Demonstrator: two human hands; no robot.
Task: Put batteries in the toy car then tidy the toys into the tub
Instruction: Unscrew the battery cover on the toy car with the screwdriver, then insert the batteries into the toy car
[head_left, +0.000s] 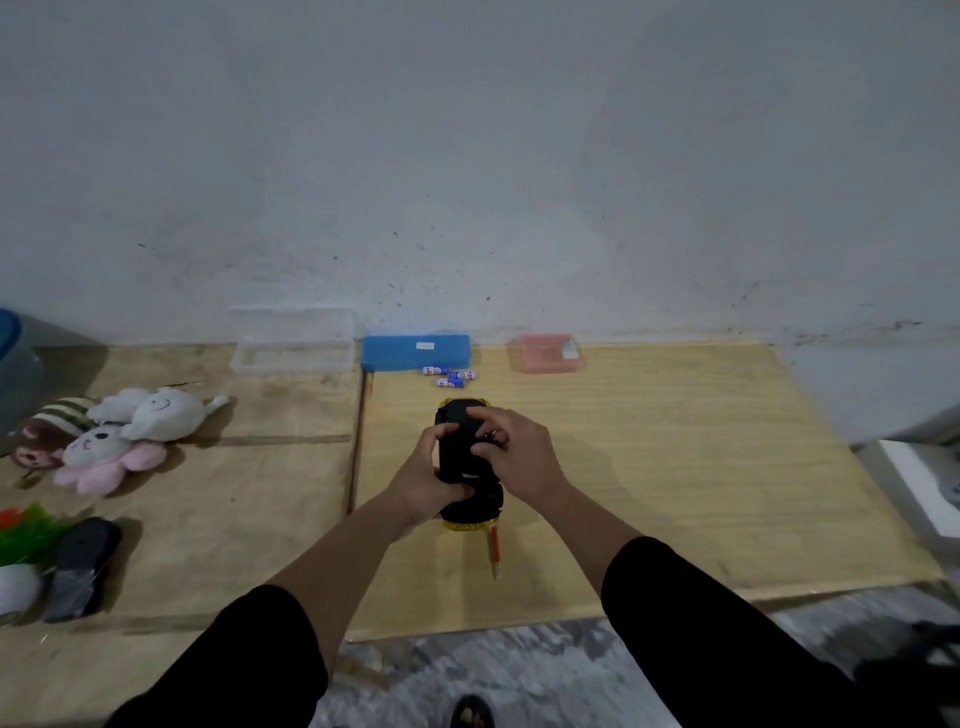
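A scuffed grey wall rises behind a low plywood worktop (675, 467), where a person in black sleeves works on a toy car (470, 467) turned underside up near the middle of the boards. The left hand (423, 480) grips the car's near-left flank; the right hand (511, 452) curls over its black belly, fingertips bunched at what is probably the battery hatch. Plush toys (104, 436) lie in a heap well to the left. Against the wall sit a clear tub (291, 358), a blue case (415, 352) and a pink box (543, 354). Three batteries (452, 376) rest just beyond the car; a red screwdriver (493, 551) lies just behind it. The hatch looks the step in hand: best steadied flat by the left hand, cover lifted evenly, any screw kept from rolling off.
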